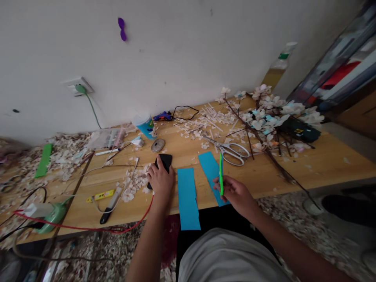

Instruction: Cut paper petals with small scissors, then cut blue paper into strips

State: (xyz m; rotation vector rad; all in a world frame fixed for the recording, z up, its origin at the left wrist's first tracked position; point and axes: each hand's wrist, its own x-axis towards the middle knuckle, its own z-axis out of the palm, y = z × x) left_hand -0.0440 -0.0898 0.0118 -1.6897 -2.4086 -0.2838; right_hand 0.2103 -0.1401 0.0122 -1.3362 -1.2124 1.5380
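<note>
My left hand (pixel 160 178) rests with fingers apart on a black phone (pixel 167 159) lying on the wooden table. Between the fingers of my right hand (pixel 232 192) is a bright green, pen-like object (pixel 221 174), held upright over a blue strip (pixel 209 166). Another blue strip (pixel 188 199) lies between my hands, its lower end past the table's front edge. Silver scissors (pixel 233 152) lie behind the right strip. A grey oval object (pixel 158 145) sits behind the phone.
Branches with pale blossoms (pixel 266 117) cover the back right, near a bottle (pixel 276 70). A blue cup (pixel 146 126) stands at the back. Left are a yellow item (pixel 100 196), a black-handled tool (pixel 110 206), a red cable (pixel 88 228) and a green power block (pixel 54 217). Petals lie scattered about.
</note>
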